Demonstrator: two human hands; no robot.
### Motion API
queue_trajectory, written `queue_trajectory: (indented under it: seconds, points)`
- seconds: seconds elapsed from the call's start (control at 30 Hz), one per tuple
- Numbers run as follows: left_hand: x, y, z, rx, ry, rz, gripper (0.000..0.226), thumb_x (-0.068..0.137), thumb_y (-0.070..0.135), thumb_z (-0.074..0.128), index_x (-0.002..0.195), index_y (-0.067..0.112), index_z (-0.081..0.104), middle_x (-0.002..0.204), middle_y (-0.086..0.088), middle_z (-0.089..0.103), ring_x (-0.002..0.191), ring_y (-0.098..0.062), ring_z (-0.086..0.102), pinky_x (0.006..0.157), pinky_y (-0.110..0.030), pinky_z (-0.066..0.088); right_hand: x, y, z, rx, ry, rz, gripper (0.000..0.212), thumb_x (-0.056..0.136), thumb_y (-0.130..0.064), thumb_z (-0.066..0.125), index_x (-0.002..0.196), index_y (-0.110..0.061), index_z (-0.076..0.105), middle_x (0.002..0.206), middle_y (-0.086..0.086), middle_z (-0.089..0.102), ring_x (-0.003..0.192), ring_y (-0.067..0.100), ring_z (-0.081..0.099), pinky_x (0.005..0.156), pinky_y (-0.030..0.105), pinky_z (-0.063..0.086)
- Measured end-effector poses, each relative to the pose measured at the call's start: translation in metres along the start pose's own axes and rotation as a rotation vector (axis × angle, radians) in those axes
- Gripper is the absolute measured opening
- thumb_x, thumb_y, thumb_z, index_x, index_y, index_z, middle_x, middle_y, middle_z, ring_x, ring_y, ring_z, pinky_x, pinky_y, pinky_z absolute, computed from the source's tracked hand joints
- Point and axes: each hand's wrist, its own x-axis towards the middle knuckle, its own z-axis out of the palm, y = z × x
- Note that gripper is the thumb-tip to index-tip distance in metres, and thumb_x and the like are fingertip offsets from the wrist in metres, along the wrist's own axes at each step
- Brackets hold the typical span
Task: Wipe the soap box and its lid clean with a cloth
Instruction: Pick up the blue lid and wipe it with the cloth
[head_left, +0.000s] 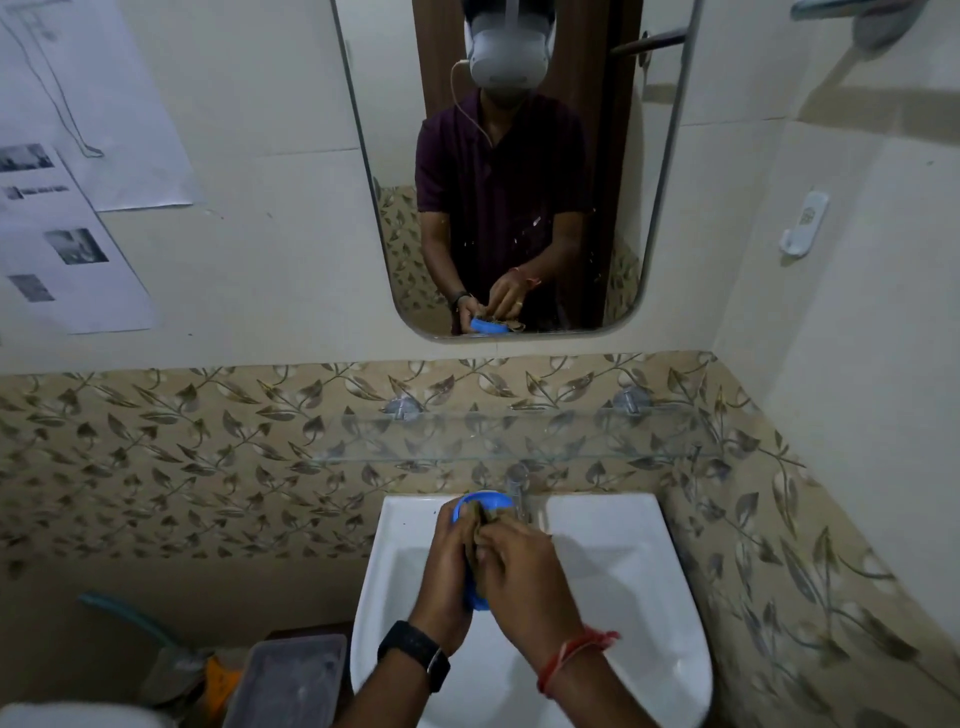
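Note:
A blue oval soap box (480, 501) is held over the white sink (639, 571), tipped on edge. My left hand (449, 566) is wrapped around its left side. My right hand (519, 571) presses a brownish cloth (493, 517) into the box from the right. Most of the box is hidden by my fingers; only its upper rim and a bit of its lower edge show. I cannot tell whether this piece is the box or its lid. The mirror (509, 171) reflects both hands on the blue piece.
A chrome tap (517, 488) stands right behind the hands. A glass shelf (519, 431) juts out above the sink. A grey plastic tub (291, 680) and clutter lie on the floor at the left. Papers hang on the left wall, a white hook (804, 223) on the right.

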Motion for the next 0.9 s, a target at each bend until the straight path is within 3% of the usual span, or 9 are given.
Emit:
queue_trajectory:
  seconds: [0.1,0.2,0.23,0.3,0.4,0.57,0.73,0.83,0.9]
  points:
    - [0.001,-0.008,-0.009,-0.260,0.063,-0.061,0.063,0.086,0.051,0.062,0.134,0.011,0.054,0.113,-0.019,0.071,0.098,-0.031,0.072,0.076,-0.040,0.062,-0.004,0.008,0.004,0.028,-0.143,-0.011,0.023,0.085,-0.006,0.050,0.080,-0.013,0.071,0.086,0.003,0.070,0.080,0.014,0.060,0.078,0.028,0.052]
    - [0.002,-0.017,-0.014,-0.399,0.088,-0.227,0.059,0.097,0.049,0.051,0.145,0.013,0.048,0.131,-0.027,0.064,0.119,-0.042,0.063,0.095,-0.051,0.055,-0.003,0.020,-0.001,0.075,-0.312,0.066,0.026,0.086,-0.006,0.054,0.095,-0.016,0.076,0.097,0.003,0.075,0.088,0.010,0.064,0.078,0.001,0.043]
    - [0.003,-0.019,-0.015,-0.417,0.089,-0.272,0.060,0.098,0.050,0.049,0.146,0.014,0.047,0.137,-0.029,0.060,0.122,-0.043,0.060,0.097,-0.052,0.054,-0.001,0.026,-0.004,0.089,-0.375,0.101,0.026,0.086,-0.007,0.055,0.098,-0.017,0.076,0.098,0.002,0.076,0.090,0.008,0.065,0.082,0.000,0.041]
    - [0.005,-0.021,-0.016,-0.439,0.089,-0.320,0.065,0.097,0.053,0.047,0.147,0.012,0.047,0.142,-0.029,0.055,0.119,-0.042,0.060,0.096,-0.051,0.054,0.001,0.040,-0.009,0.138,-0.475,0.173,0.025,0.084,-0.009,0.058,0.098,-0.018,0.077,0.099,0.001,0.076,0.096,0.007,0.067,0.091,0.012,0.047]
    - [0.012,-0.018,-0.017,-0.403,0.082,-0.358,0.074,0.092,0.058,0.048,0.145,0.007,0.050,0.134,-0.027,0.059,0.107,-0.037,0.064,0.094,-0.049,0.051,0.003,0.062,-0.020,0.337,-0.524,0.319,0.017,0.083,-0.011,0.065,0.090,-0.020,0.077,0.096,0.003,0.076,0.088,0.006,0.068,0.082,0.021,0.054]
    - [0.035,-0.014,-0.029,-0.408,0.147,-0.284,0.066,0.101,0.050,0.042,0.149,0.005,0.043,0.149,-0.023,0.049,0.112,-0.036,0.061,0.079,-0.047,0.061,0.011,0.108,-0.043,0.576,-0.409,0.553,0.008,0.087,0.000,0.064,0.092,-0.002,0.071,0.086,0.011,0.071,0.082,0.020,0.067,0.079,0.033,0.054]
    - [0.060,-0.012,-0.045,-0.363,0.206,-0.263,0.063,0.103,0.048,0.040,0.147,0.003,0.044,0.149,-0.025,0.049,0.118,-0.039,0.058,0.091,-0.052,0.051,0.039,0.160,-0.049,0.509,-0.266,0.680,0.016,0.095,-0.001,0.051,0.089,-0.006,0.065,0.093,0.020,0.068,0.089,0.029,0.063,0.083,0.041,0.051]
    - [0.071,-0.014,-0.054,-0.336,0.229,-0.269,0.063,0.103,0.050,0.040,0.147,0.005,0.046,0.149,-0.026,0.049,0.115,-0.038,0.061,0.088,-0.050,0.054,0.054,0.190,-0.047,0.782,-0.111,0.881,0.022,0.101,-0.010,0.043,0.108,-0.003,0.063,0.105,0.020,0.067,0.095,0.033,0.063,0.082,0.044,0.053]
    - [0.077,-0.016,-0.059,-0.335,0.231,-0.260,0.061,0.103,0.049,0.041,0.147,0.007,0.045,0.148,-0.025,0.051,0.114,-0.038,0.063,0.081,-0.048,0.061,0.062,0.207,-0.045,1.034,0.007,1.023,0.026,0.100,-0.023,0.049,0.106,-0.004,0.066,0.102,0.015,0.069,0.095,0.031,0.063,0.081,0.045,0.054]
